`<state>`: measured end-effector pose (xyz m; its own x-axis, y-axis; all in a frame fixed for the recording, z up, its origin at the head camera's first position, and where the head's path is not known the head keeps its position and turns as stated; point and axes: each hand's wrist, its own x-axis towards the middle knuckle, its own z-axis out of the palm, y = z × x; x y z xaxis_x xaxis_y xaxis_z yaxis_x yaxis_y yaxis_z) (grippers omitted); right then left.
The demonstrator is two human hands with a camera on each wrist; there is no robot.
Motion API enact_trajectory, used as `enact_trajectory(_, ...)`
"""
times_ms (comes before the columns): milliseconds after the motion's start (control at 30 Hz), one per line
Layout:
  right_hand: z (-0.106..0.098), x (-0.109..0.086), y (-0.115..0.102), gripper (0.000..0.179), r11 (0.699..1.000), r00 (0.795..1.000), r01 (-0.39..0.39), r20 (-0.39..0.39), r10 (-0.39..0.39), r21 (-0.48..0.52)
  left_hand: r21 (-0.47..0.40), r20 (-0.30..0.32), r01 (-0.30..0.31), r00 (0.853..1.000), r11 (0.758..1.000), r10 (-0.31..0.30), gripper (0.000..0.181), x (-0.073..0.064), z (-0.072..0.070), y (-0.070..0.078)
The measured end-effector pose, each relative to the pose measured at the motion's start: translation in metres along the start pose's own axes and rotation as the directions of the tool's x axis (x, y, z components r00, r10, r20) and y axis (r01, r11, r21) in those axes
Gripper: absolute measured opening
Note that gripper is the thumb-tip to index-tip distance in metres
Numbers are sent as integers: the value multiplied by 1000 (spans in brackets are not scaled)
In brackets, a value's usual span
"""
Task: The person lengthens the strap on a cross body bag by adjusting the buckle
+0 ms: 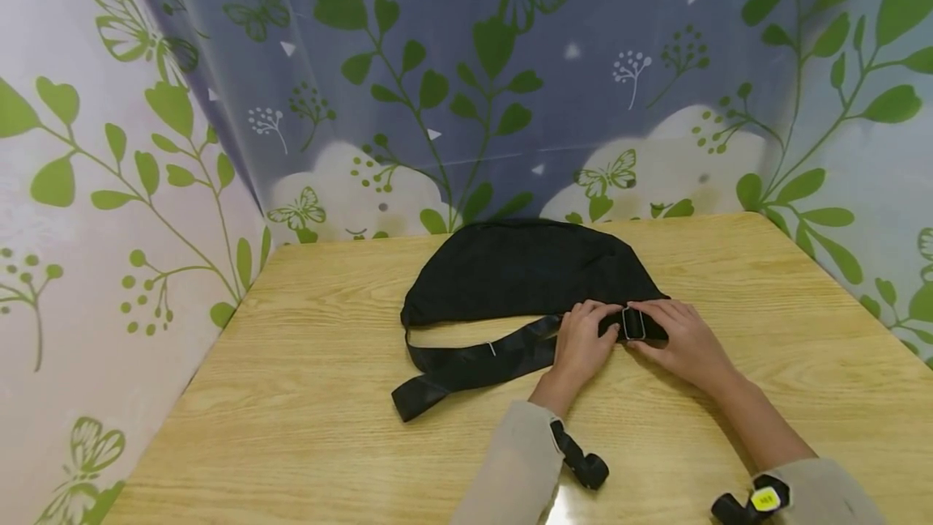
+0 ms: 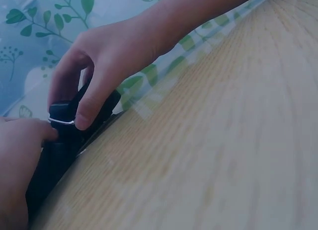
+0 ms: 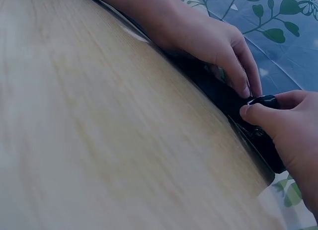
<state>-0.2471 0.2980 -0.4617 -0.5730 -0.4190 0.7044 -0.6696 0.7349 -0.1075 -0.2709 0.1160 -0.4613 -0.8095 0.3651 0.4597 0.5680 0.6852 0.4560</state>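
Observation:
A black waist bag [image 1: 517, 270] lies flat on the wooden table, its strap [image 1: 466, 367] looped in front of it. Toward the bag's right end, a metal strap slider [image 1: 634, 323] sits on the webbing between both hands. The left hand [image 1: 586, 347] pinches the strap just left of the slider. From the other side, the right hand [image 1: 685, 343] grips the slider with thumb and fingers. In the left wrist view, the right thumb presses by the metal bar of the slider [image 2: 62, 121]. A second metal piece [image 1: 492, 348] shows farther left on the strap.
The wooden table [image 1: 291, 363] spans the lower view. Patterned curtains [image 1: 452, 79] with leaves and butterflies stand behind it and along both sides. Black bands with camera mounts [image 1: 583, 460] are worn at both sleeves.

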Motion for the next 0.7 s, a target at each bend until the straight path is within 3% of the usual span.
enact_trajectory(200, 0, 1, -3, 59, 995, 996, -80, -29, 82, 53, -25, -110, 43, 993, 999, -46, 13, 1, -1, 0)
enact_trajectory(367, -1, 1, -4, 61, 989, 991, -125, -37, 128, 77, -31, -153, 61, 986, 998, -65, 9, 2, 0, -1)
enact_trajectory(533, 0, 1, -3, 63, 989, 991, -120, -44, 124, 90, -89, -169, 49, 984, 995, -64, 9, 2, -1, -1)
enact_trajectory(700, 1, 2, -2, 58, 992, 997, -56, -38, 61, 114, -121, -160, 0, 987, 993, -19, 10, 1, -2, 0)
